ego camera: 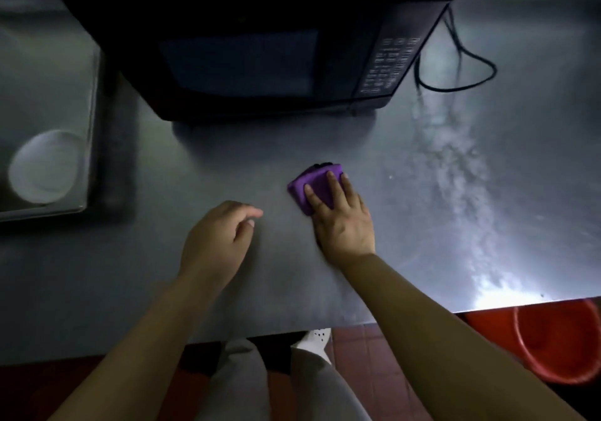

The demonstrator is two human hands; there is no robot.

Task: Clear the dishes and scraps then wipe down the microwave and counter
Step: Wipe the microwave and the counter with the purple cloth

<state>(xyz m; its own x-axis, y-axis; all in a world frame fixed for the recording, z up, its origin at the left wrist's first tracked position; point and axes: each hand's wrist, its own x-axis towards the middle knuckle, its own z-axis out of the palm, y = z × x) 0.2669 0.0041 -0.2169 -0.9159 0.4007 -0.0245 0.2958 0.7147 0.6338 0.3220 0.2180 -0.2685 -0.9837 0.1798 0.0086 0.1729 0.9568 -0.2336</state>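
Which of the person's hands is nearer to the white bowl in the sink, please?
The left hand. It hovers over the counter right of the bowl; the right hand lies farther right, pressing the purple cloth.

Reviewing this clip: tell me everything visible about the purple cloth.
The purple cloth looks like soft fabric, folded into a compact pad with a darker edge at its far end. It lies flat on the steel counter, in front of the closed black microwave and apart from it. The right hand presses on its near half with straight, spread fingers. The left hand does not touch it.
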